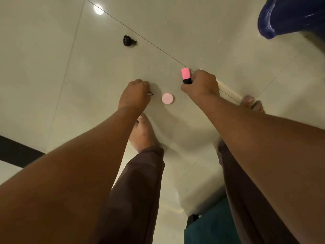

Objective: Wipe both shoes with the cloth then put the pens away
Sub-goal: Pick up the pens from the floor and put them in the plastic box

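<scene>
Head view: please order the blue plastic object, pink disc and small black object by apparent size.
1. Blue plastic object, partly out of frame.
2. Pink disc and small black object look alike; not ranked.

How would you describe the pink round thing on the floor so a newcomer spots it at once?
On the pale tiled floor, look between the left hand and the right hand. The pale pink disc lies there, touched by neither. Unlike the highlighter in the right hand, brighter pink with a black body, it is round and plain.
</scene>
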